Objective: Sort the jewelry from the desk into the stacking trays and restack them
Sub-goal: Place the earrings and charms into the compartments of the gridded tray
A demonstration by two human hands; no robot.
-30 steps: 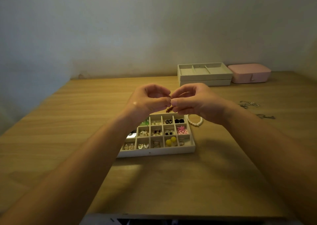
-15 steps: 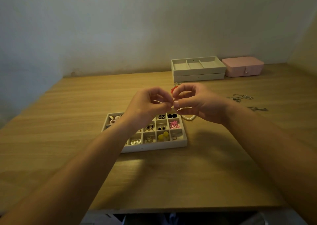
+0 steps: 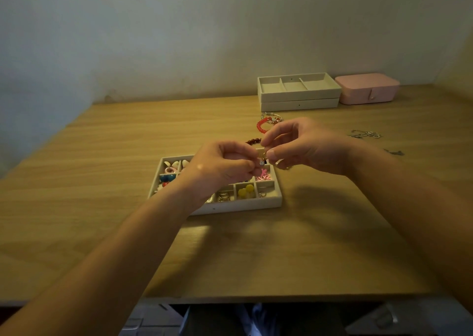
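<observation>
A cream compartment tray (image 3: 245, 204) sits mid-desk, its cells filled with earrings, rings and beads. Above its far right corner my left hand (image 3: 220, 168) and my right hand (image 3: 304, 146) meet, both pinching a small gold earring (image 3: 262, 159) with a sparkly drop. My left forearm hides the tray's middle cells. Behind my hands lie a red bead bracelet (image 3: 262, 126) and a dark brown bead bracelet (image 3: 253, 140). Two stacked cream trays (image 3: 299, 95) stand at the back, the top one with three empty sections.
A pink jewelry box (image 3: 367, 88) sits right of the stacked trays by the wall. Silver chains (image 3: 366, 134) and another small piece (image 3: 395, 152) lie on the desk at right. The desk's front edge (image 3: 256, 298) runs below my arms.
My view has tipped down and shifted, so the tray and bracelets show more. Both hands have dropped slightly toward the tray, still pinching the small earring between them.
</observation>
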